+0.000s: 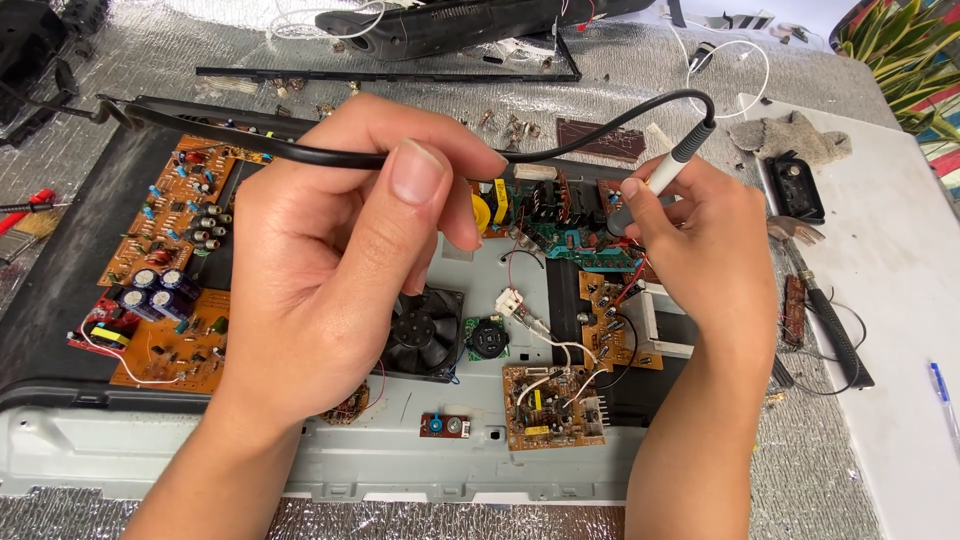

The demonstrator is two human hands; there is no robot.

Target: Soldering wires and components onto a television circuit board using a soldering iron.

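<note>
My left hand (330, 260) hovers over an opened electronic chassis (300, 455), fingers pinched together near a yellow part (481, 210) on the green circuit board (560, 225); what it pinches is hidden. My right hand (700, 250) grips a grey soldering iron (665, 175) like a pen, tip down toward that green board. The iron's black cord (500, 155) arcs over my left hand. Orange-brown boards (165, 270) lie at the left, smaller ones (552, 405) at the lower middle, beside a black fan (425, 330).
A white board (890, 300) lies at the right with a blue pen (942, 395), a black tool (830, 330) and a grey rag (795, 135). A black casing (450, 25) and frame sit at the back on silver foil matting. Red-handled tool (25, 205) at far left.
</note>
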